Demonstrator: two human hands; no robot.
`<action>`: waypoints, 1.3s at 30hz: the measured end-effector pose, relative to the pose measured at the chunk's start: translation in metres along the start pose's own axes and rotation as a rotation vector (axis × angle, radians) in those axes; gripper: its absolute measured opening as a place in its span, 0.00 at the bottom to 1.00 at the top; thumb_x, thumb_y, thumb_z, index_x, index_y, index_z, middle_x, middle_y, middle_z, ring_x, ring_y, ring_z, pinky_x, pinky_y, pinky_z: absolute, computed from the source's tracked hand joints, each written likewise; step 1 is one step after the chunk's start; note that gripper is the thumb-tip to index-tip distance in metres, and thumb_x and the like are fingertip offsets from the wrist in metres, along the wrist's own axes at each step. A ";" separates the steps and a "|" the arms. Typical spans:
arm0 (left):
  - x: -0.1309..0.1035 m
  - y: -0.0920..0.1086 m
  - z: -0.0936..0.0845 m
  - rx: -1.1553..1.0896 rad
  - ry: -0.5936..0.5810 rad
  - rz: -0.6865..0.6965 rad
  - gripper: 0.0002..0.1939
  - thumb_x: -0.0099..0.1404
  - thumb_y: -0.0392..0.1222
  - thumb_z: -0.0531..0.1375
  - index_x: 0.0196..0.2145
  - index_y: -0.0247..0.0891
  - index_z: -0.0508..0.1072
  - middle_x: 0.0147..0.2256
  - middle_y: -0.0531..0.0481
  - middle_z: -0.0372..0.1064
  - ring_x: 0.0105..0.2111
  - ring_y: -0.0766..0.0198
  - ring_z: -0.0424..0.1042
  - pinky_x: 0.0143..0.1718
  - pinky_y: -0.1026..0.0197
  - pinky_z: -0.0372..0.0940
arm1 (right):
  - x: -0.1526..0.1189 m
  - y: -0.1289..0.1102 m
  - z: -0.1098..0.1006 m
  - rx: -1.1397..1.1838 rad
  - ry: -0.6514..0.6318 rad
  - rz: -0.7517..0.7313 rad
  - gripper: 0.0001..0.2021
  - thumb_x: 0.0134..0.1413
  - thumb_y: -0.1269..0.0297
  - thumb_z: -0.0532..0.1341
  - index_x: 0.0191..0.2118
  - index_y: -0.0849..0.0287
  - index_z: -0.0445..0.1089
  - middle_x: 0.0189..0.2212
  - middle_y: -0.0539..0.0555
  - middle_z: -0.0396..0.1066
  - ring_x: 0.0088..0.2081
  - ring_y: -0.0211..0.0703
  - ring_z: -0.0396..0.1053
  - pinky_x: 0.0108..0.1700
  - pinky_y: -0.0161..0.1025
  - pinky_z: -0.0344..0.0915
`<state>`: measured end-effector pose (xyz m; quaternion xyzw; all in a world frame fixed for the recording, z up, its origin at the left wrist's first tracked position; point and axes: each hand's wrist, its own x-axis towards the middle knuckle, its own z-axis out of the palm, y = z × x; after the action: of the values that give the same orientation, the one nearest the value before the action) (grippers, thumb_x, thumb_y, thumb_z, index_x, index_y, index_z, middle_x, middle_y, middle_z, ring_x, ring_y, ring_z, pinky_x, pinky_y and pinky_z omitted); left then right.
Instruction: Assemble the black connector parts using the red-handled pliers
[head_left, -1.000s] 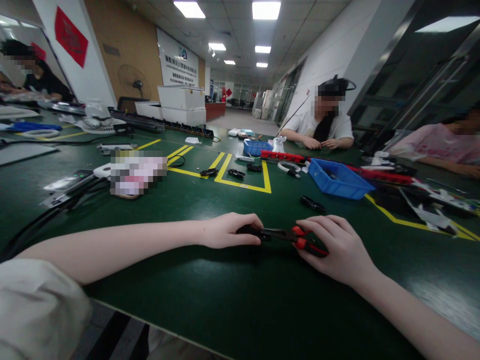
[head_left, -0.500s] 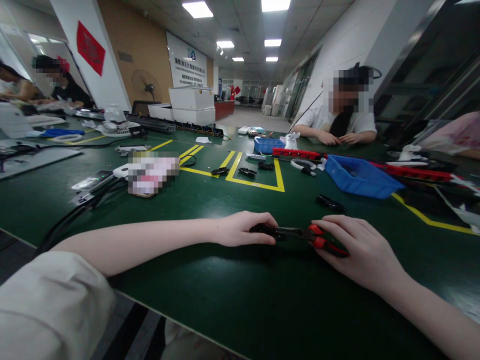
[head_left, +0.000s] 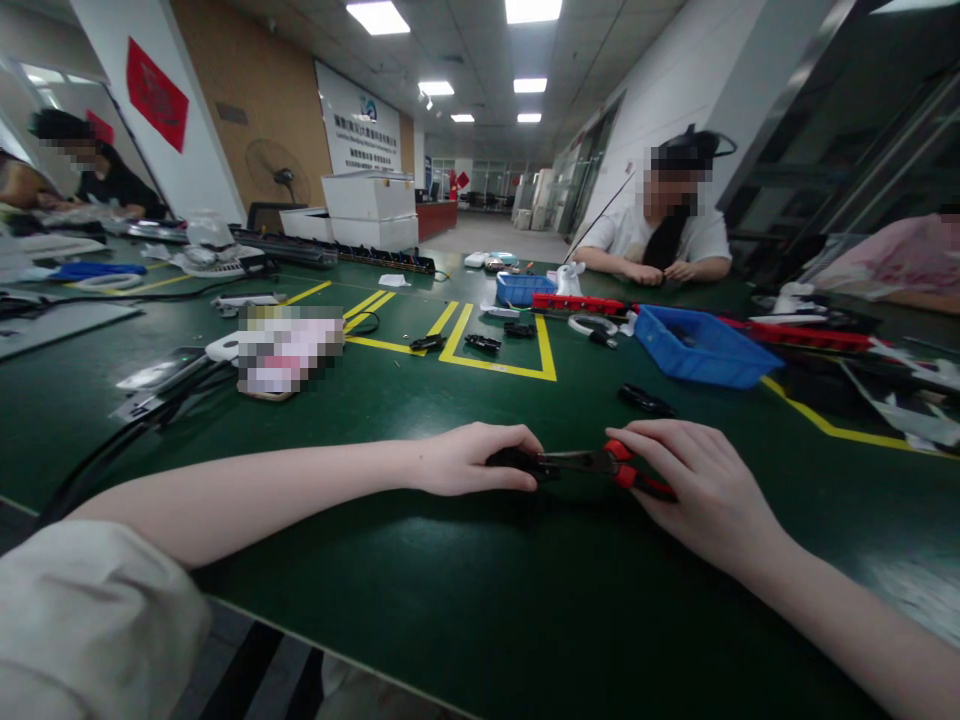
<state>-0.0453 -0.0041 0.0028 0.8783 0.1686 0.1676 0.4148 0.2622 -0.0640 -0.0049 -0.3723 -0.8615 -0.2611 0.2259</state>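
My left hand (head_left: 469, 458) grips a small black part (head_left: 517, 460) between thumb and fingers, just over the green table (head_left: 420, 590). My right hand (head_left: 701, 490) is closed on the red and black handles of pliers (head_left: 622, 465). The jaws of the pliers point left and meet the right end of the black part. Whether they bite on it is too small to tell. Beyond my right hand lies another black piece (head_left: 646, 400). Several small black parts (head_left: 482, 343) rest in and beside a yellow taped outline.
A blue bin (head_left: 701, 345) stands at the right, with a smaller blue bin (head_left: 523, 289) farther back. A phone (head_left: 289, 355), a white device and black cables lie at the left. Across the table sits a person (head_left: 660, 230); others sit at both sides.
The whole view has shifted slightly, so most things appear a little farther left. The pliers' handles look closer together; both hands keep their holds.
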 end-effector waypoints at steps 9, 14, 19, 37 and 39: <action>0.000 0.000 0.002 -0.009 0.007 0.003 0.11 0.72 0.42 0.60 0.48 0.36 0.70 0.45 0.47 0.74 0.41 0.62 0.72 0.44 0.61 0.65 | 0.000 0.000 -0.003 0.053 0.030 -0.046 0.19 0.58 0.66 0.61 0.55 0.58 0.69 0.45 0.60 0.77 0.44 0.51 0.75 0.45 0.47 0.71; 0.000 -0.001 0.003 0.007 0.007 -0.017 0.12 0.70 0.44 0.62 0.48 0.36 0.70 0.45 0.47 0.74 0.42 0.62 0.73 0.44 0.61 0.65 | 0.000 0.000 -0.005 0.081 0.020 -0.009 0.19 0.55 0.65 0.63 0.54 0.56 0.71 0.45 0.58 0.78 0.43 0.51 0.76 0.43 0.47 0.72; -0.001 -0.004 0.003 0.020 0.021 0.007 0.12 0.70 0.44 0.62 0.48 0.36 0.71 0.46 0.46 0.74 0.43 0.62 0.73 0.44 0.61 0.65 | 0.000 0.000 -0.006 0.113 -0.003 -0.011 0.16 0.55 0.65 0.63 0.50 0.57 0.72 0.41 0.58 0.78 0.40 0.49 0.76 0.41 0.45 0.72; -0.001 -0.002 0.002 -0.013 -0.005 -0.016 0.15 0.70 0.47 0.62 0.50 0.37 0.71 0.45 0.47 0.73 0.42 0.62 0.72 0.44 0.61 0.65 | 0.002 -0.006 -0.007 -0.014 0.009 0.030 0.17 0.55 0.66 0.62 0.51 0.59 0.68 0.43 0.60 0.75 0.45 0.53 0.73 0.44 0.47 0.68; -0.001 -0.002 0.002 -0.001 -0.009 -0.019 0.15 0.69 0.48 0.62 0.50 0.37 0.71 0.45 0.47 0.72 0.42 0.62 0.72 0.43 0.61 0.65 | 0.002 -0.005 -0.007 -0.021 0.011 0.037 0.17 0.54 0.67 0.62 0.51 0.59 0.68 0.43 0.60 0.75 0.45 0.53 0.72 0.43 0.47 0.67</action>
<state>-0.0460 -0.0048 -0.0004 0.8771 0.1749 0.1601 0.4177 0.2581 -0.0703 -0.0002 -0.3891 -0.8504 -0.2680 0.2317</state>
